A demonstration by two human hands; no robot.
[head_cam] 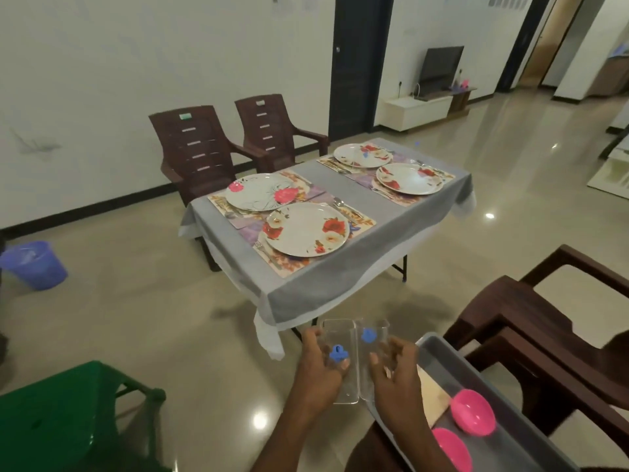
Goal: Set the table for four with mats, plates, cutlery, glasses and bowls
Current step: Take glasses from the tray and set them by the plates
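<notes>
My left hand grips a clear glass with a blue mark on it. Beside it my right hand grips a second clear glass, also marked in blue. Both glasses are held side by side in front of me, short of the table. The grey-clothed table carries several floral mats, each with a flowered plate: near plate, left plate, and two far plates. Cutlery lies beside the plates. Two pink bowls sit in a grey tray at my right.
Two brown plastic chairs stand at the table's far side, and stacked brown chairs under the tray at right. A green stool is at lower left, a blue bucket on the floor at left.
</notes>
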